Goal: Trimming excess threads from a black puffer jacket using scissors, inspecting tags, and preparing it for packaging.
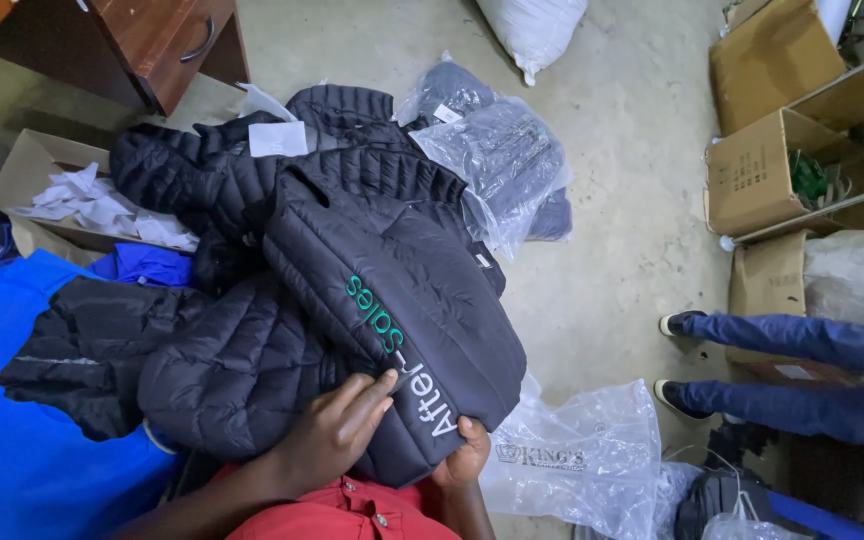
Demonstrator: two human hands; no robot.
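A dark quilted puffer jacket (402, 290) with embroidered green and white lettering lies folded in front of me. My left hand (337, 430) rests flat on its near edge, fingers over the lettering. My right hand (464, 455) grips the lower corner from underneath, mostly hidden by the fabric. More dark quilted jackets (222, 370) are piled beneath and to the left of it.
Bagged jackets in clear plastic (507, 150) lie behind the pile. An empty clear bag (582, 460) sits at my right. Blue fabric (22, 440) covers the left. Cardboard boxes (762, 170) stand at the right, with another person's legs (802, 370). A wooden drawer unit (167, 40) is behind.
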